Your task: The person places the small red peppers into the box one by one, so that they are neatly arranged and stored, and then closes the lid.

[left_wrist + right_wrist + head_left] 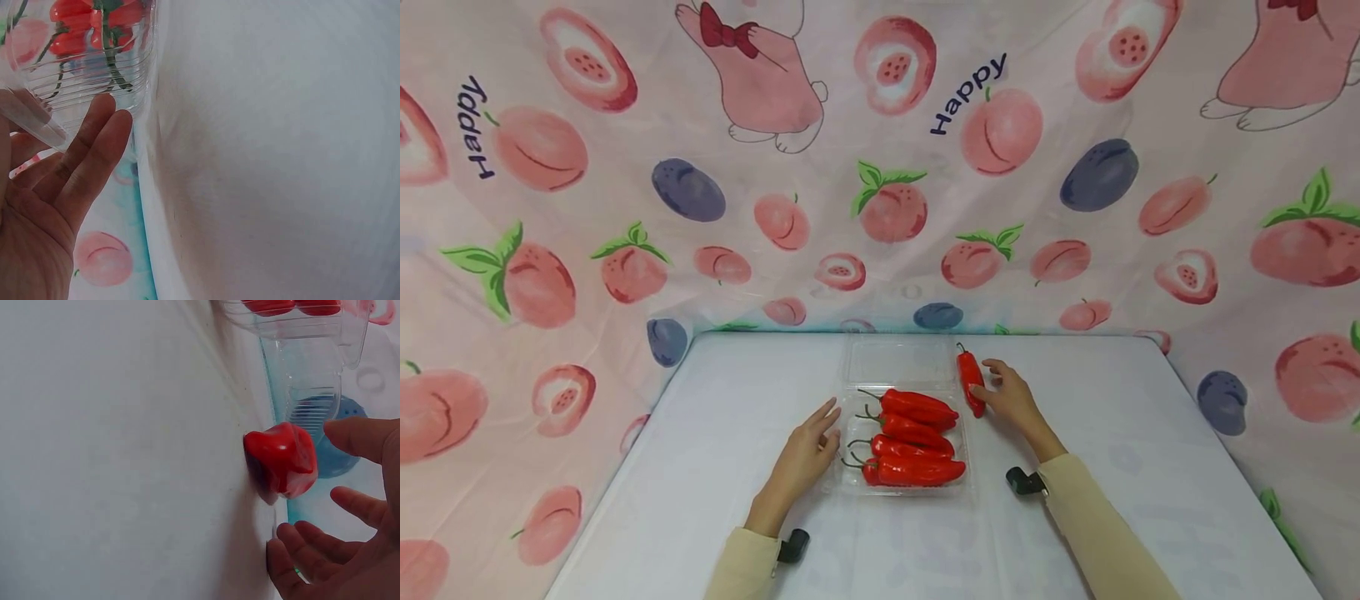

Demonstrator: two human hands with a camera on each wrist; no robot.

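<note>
Several long red peppers with green stems lie side by side in a clear plastic box. My left hand is at the box's left side. In the left wrist view its straight fingers are right at the ribbed clear wall. Another red pepper lies on the table to the right of the box, stem pointing away. Around it my right hand has its fingers spread, with the thumb close over the pepper. The right wrist view shows this pepper end-on, between thumb and fingers.
The box's clear lid lies folded back behind it. A white cloth covers the table, and a fruit-print curtain rises at its back edge. Small black cameras are strapped to both wrists.
</note>
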